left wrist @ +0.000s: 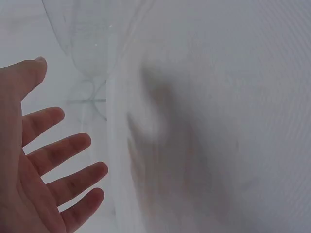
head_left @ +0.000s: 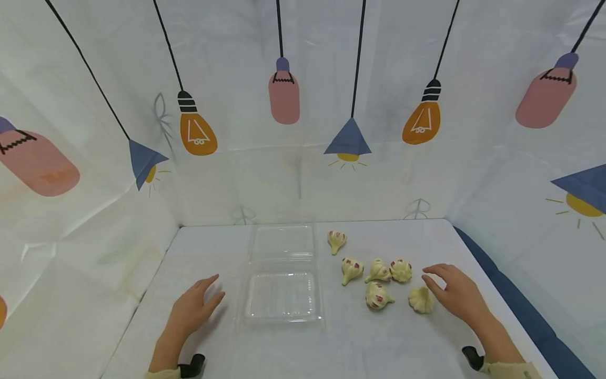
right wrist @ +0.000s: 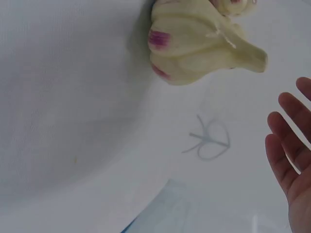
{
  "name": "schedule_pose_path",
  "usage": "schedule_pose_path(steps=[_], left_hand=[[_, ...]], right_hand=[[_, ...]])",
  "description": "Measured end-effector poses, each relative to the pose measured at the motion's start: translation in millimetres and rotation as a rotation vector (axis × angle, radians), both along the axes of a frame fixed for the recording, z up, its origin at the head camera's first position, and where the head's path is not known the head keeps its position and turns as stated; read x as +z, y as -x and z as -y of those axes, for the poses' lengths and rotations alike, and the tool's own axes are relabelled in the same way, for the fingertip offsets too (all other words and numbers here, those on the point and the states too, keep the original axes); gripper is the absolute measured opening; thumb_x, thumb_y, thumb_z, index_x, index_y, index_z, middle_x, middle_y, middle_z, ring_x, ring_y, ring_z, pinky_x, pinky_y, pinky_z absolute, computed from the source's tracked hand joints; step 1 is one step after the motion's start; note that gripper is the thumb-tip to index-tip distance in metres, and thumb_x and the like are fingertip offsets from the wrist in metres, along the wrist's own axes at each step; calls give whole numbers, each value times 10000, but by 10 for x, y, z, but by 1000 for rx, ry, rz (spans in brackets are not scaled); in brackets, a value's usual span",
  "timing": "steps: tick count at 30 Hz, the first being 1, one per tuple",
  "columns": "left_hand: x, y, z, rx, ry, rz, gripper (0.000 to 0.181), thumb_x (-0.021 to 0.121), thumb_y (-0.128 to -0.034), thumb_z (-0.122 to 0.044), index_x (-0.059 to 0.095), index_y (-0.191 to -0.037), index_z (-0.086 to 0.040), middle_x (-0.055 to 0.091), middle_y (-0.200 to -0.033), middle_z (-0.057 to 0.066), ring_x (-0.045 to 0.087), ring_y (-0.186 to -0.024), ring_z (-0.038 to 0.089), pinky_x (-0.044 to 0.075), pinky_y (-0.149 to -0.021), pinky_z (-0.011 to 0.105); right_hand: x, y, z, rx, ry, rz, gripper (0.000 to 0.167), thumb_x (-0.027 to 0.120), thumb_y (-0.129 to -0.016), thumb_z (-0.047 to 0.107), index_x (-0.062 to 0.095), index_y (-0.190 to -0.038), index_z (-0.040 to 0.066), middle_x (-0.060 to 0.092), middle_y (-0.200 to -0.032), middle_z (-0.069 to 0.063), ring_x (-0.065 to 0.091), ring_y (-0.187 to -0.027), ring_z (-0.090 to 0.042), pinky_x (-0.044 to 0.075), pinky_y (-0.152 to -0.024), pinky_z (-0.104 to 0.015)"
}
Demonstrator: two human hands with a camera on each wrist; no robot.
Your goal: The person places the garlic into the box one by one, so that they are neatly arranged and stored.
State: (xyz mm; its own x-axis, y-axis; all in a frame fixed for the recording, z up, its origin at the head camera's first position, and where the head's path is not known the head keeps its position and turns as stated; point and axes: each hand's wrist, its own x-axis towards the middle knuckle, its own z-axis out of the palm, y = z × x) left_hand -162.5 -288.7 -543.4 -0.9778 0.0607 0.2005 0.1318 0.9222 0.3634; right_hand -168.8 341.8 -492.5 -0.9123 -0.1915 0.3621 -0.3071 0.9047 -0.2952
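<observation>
My left hand [head_left: 191,310] hovers over the table left of a clear plastic box [head_left: 282,319], fingers spread and holding nothing. The box lies with its lid folded back toward the rear. In the left wrist view the fingers of the left hand [left wrist: 41,165] are apart, with part of the clear box [left wrist: 92,43] beyond. On the right, my right hand [head_left: 456,292] is beside a garlic bulb [head_left: 421,300], relaxed and empty. A purple-streaked garlic bulb [right wrist: 194,43] appears large in the right wrist view, apart from the right hand [right wrist: 296,160].
Several more garlic bulbs, among them one at the back [head_left: 336,240] and one at the front [head_left: 378,296], lie between the box and my right hand. The white table [head_left: 284,352] is backed by a white sheet [head_left: 227,179] printed with lamps.
</observation>
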Motion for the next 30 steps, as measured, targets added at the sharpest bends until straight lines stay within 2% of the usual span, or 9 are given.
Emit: schedule_pose_path(steps=[4,9,16,20,25,30], left_hand=[[18,-25,-29,11,-77,54,569,590,-952,-458,550,-1372,-77,560,-1325,187,526,-1186,405,402,-942,580],[7,-26,-74,7,-210,94,542,589,-960,-442,539,-1387,-113,545,-1358,149,559,-1154,365,422,-927,565],[-79,-26,-160,-55,-366,41,473,655,-946,-303,560,-1356,-88,567,-1339,127,608,-1085,354,464,-891,539],[-121,-40,-219,-40,-439,45,463,670,-940,-231,552,-1363,-87,597,-1281,146,629,-1052,337,496,-857,506],[-171,-50,-280,-33,-524,35,461,689,-922,-151,557,-1360,-86,628,-1201,141,666,-974,275,535,-802,404],[-177,-56,-324,-46,-567,22,440,683,-924,-121,569,-1348,-90,633,-1186,132,669,-956,247,535,-774,323]], right_hand=[[-13,-35,80,19,19,-22,182,724,-862,143,714,-1029,70,678,-996,-81,632,-920,-303,531,-656,-459],[-53,-77,181,52,52,-82,159,751,-831,101,723,-988,93,678,-940,-19,630,-839,-219,530,-600,-388],[-67,-117,353,109,116,-136,179,793,-784,55,725,-942,104,668,-902,41,597,-758,-124,515,-587,-308],[-112,-132,434,125,150,-139,190,795,-778,36,724,-930,124,662,-890,79,576,-749,-61,518,-603,-284],[-174,-157,519,120,194,-122,180,790,-790,39,723,-928,132,655,-884,117,576,-753,-41,501,-640,-220],[-219,-160,581,131,219,-128,192,793,-784,33,719,-929,135,654,-871,105,567,-732,-39,493,-603,-219]])
